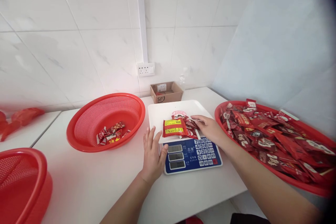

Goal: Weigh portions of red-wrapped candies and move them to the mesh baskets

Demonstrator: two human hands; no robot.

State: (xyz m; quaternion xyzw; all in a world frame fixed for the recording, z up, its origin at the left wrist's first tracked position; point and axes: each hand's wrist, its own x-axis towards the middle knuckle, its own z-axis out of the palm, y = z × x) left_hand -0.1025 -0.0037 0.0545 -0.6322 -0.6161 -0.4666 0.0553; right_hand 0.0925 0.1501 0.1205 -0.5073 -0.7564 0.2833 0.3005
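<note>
One view: head-worn cam, looks fwd & down over white table (91, 178), facing tiled wall (105, 3). Close range; scale (190, 164) just below ctr, wall across approx. upper half. View darkens at top R corner.

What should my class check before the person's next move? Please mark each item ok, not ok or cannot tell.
1. Packets on the scale: ok, a small pile lies there.
2. Left hand free: ok, fingers spread, holding nothing.
3. Scale clear of hands: not ok, the right hand reaches over it to the pile.
4. Reading on the display: cannot tell, digits too faint.
5. Supply in the right basket: ok, heaped.
6. Room in the middle basket: ok, only a few packets inside.
</note>
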